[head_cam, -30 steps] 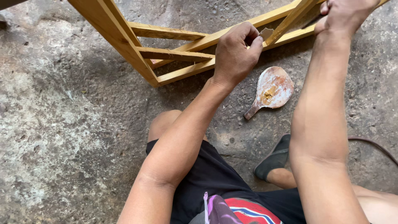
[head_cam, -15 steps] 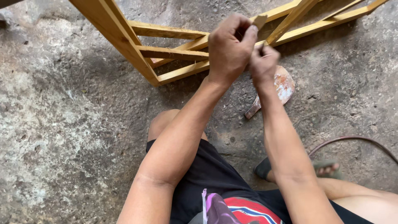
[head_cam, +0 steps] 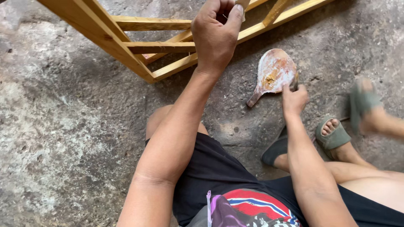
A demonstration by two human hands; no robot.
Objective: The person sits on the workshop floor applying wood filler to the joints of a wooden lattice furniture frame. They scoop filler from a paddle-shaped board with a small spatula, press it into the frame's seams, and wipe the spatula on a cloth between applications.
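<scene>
Wooden frame lies far-left on the concrete floor. My left hand pinches a small putty blade closed. Right hand, fingers curled, touches the putty-smeared paddle board: reloading filler, I judge; next, scoop carefully.

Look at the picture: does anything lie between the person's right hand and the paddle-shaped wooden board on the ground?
Nothing visible does. The right hand is already at the lower right edge of the paddle-shaped board, fingertips touching or nearly touching it. The left hand is up at the wooden frame, away from that spot.
</scene>
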